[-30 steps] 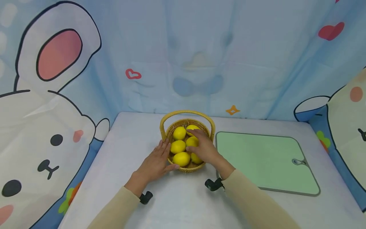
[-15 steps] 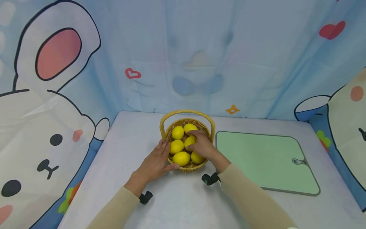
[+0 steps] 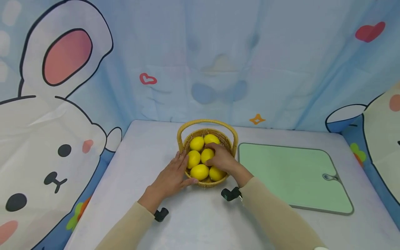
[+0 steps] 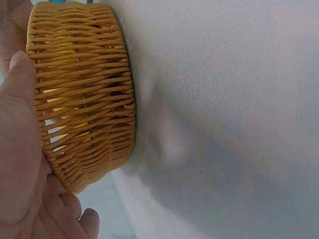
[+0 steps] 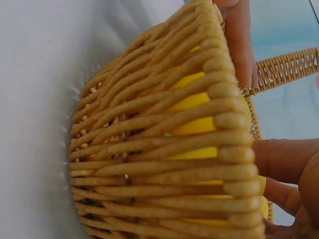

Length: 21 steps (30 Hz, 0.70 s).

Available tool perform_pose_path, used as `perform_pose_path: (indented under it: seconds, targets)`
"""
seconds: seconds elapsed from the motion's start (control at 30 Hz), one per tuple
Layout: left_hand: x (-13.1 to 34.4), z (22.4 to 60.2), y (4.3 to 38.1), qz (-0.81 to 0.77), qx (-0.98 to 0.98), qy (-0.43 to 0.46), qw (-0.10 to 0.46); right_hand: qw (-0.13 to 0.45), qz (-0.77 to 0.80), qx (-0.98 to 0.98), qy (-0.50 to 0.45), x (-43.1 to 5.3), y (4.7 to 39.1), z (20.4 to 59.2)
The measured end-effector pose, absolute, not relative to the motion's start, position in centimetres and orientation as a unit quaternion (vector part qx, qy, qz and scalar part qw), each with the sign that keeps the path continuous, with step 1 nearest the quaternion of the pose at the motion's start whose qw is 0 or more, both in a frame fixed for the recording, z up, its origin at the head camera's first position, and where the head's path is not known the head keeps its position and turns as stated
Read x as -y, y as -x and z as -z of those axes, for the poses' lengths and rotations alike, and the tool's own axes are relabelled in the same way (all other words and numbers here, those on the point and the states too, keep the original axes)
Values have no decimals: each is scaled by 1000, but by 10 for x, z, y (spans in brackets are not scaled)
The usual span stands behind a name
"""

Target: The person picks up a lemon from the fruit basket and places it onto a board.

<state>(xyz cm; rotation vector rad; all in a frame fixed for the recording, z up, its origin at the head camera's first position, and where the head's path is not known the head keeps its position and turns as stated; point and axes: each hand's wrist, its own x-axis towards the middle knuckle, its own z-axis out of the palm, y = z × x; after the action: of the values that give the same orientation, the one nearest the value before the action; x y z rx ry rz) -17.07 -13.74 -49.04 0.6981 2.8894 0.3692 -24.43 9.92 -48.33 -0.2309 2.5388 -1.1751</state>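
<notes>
In the head view a round wicker basket with an arched handle holds several yellow lemons. My left hand lies along its left side, fingers stretched at the rim and thumb at the front edge. In the left wrist view the thumb touches the top of the woven wall. My right hand reaches in over the right rim and pinches the middle lemon between thumb and fingers. In the right wrist view the basket wall hides most of the lemons.
A pale green cutting board with a grey edge lies right of the basket on the white tabletop. A blue cartoon-printed curtain hangs behind and along the sides.
My right hand has moved slightly left and its fingers have closed in on the middle lemon. Lemons have shifted a little in the basket. My left hand stays at the rim.
</notes>
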Motion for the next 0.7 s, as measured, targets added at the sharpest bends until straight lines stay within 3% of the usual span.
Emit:
perform_pose_path:
  seconds: [0.27,0.53,0.7]
  targets:
    - [138,490,170,-133,-961,-230,75,187,393,-895,99,-100,248,481]
    - [138,491,171,-129,-962,-231,74,247,442,-859,78,-102,254,481]
    - [139,492,172,-129,-961,-233,76,234,461,-850,101,-104,256,486]
